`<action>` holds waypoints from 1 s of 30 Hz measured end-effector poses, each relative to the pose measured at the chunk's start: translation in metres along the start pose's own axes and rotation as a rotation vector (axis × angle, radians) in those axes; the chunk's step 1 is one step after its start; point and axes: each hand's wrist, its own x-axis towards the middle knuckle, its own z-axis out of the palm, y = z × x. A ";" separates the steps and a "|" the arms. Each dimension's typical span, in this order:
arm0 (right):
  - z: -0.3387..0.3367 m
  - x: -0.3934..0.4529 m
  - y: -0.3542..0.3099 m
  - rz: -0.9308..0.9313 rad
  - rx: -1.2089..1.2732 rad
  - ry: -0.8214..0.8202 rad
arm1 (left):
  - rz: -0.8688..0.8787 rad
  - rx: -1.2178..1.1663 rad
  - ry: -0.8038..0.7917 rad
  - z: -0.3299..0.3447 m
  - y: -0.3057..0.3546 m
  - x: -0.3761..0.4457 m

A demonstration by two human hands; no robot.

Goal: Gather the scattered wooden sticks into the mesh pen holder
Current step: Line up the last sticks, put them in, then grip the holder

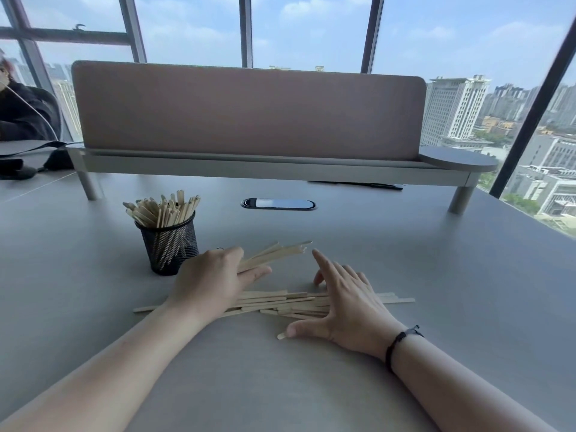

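Note:
A black mesh pen holder [170,246] stands left of centre on the grey table, filled with several wooden sticks [162,208]. My left hand [212,280] grips a bundle of sticks [274,252] that points up and right, just right of the holder. A loose pile of sticks [280,304] lies flat on the table below both hands. My right hand [346,304] rests on the pile's right part with fingers spread and straight, its thumb touching one stick end [282,335].
A pink desk divider [249,110] on a raised grey shelf [274,168] spans the back. An oval cable port [278,203] sits behind the hands. A person in dark clothes [21,110] sits far left. Windows lie beyond.

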 end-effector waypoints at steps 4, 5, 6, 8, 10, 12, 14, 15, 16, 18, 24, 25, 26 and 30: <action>0.002 0.002 0.000 -0.031 -0.065 -0.005 | -0.121 -0.190 0.028 0.001 0.000 0.001; 0.003 0.003 0.000 -0.034 -0.054 -0.001 | -0.126 -0.282 0.048 0.000 0.002 0.001; 0.004 0.004 0.001 -0.036 -0.039 0.006 | -0.133 -0.370 0.063 -0.002 0.004 0.000; 0.007 0.005 0.002 -0.041 -0.024 0.024 | -0.174 -0.529 0.053 -0.002 0.007 -0.002; 0.009 0.007 0.002 -0.042 -0.016 0.037 | -0.257 -0.728 0.010 -0.002 0.011 -0.003; 0.011 0.008 0.002 -0.040 -0.019 0.040 | -0.387 -0.967 -0.012 -0.004 0.018 -0.003; 0.012 0.008 0.002 -0.045 -0.064 0.042 | -0.480 -1.122 -0.014 -0.008 0.027 -0.002; 0.012 0.009 0.001 -0.045 -0.092 0.043 | -0.507 -1.159 -0.017 -0.010 0.031 -0.002; 0.012 0.010 0.001 -0.043 -0.111 0.046 | -0.510 -1.181 -0.022 -0.010 0.033 -0.003; 0.013 0.012 0.000 -0.042 -0.115 0.049 | -0.487 -1.220 -0.021 -0.009 0.037 -0.005; 0.011 0.018 -0.003 -0.064 -0.139 0.042 | -0.439 -1.266 -0.041 -0.011 0.050 -0.011; 0.011 0.018 -0.003 -0.070 -0.143 0.044 | -0.416 -1.248 -0.042 -0.010 0.051 -0.013; 0.011 0.018 -0.003 -0.079 -0.150 0.048 | -0.398 -1.229 -0.042 -0.009 0.052 -0.014; 0.012 0.019 -0.002 -0.100 -0.199 0.039 | -0.383 -1.202 -0.030 -0.006 0.054 -0.015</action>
